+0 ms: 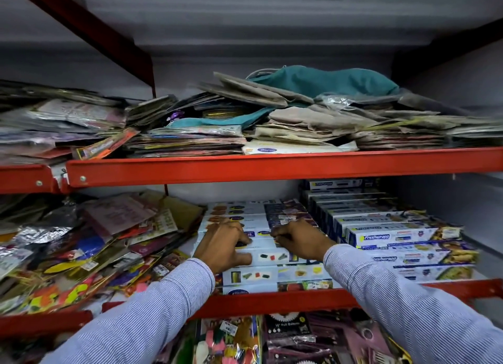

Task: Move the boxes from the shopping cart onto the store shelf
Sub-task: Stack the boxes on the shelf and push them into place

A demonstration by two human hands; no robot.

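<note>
Both my hands rest on a stack of long white and blue boxes [275, 257] lying flat in the middle of the red store shelf [272, 299]. My left hand [223, 245] lies palm down on the stack's left part, fingers curled over a box. My right hand [296, 240] presses on the top boxes just to the right, fingers bent. Whether either hand truly grips a box I cannot tell. A second stack of Freshwrapp boxes [392, 238] stands at the right. The shopping cart is out of view.
Loose party packets [89, 244] pile up on the shelf's left side. The upper red shelf [272, 165] carries flat packets, paper bags and a teal cloth bag [324, 82]. Balloon packs [288, 333] hang below.
</note>
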